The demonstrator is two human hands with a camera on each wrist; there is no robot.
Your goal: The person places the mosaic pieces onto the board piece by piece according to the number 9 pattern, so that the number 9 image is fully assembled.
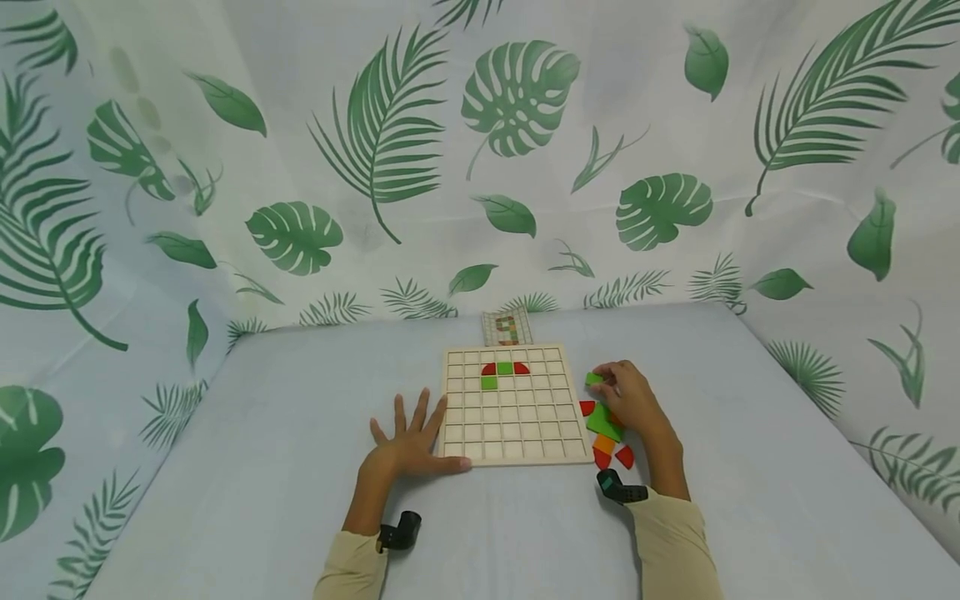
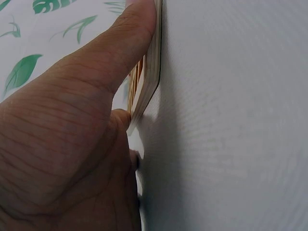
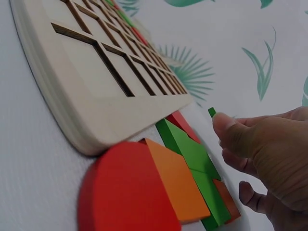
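Note:
A wooden grid board (image 1: 510, 417) lies on the table, with a red quarter-round piece (image 1: 489, 369), a green square (image 1: 505, 367), a second red quarter-round (image 1: 521, 368) and another green square (image 1: 489, 383) set in its upper cells. My left hand (image 1: 411, 448) is spread at the board's lower left corner, its thumb on the front edge and its fingertips by the left side. Beyond the board's right edge, my right hand (image 1: 628, 397) pinches a green square block (image 1: 593, 378) between thumb and fingers. In the right wrist view only a sliver of that green block (image 3: 211, 112) shows.
Loose pieces lie along the board's right side: green blocks (image 1: 604, 423), an orange block (image 1: 603, 444) and red quarter-rounds (image 1: 624, 456). A pattern card (image 1: 507, 327) stands behind the board. Leaf-printed cloth (image 1: 517, 175) hangs at the back and sides.

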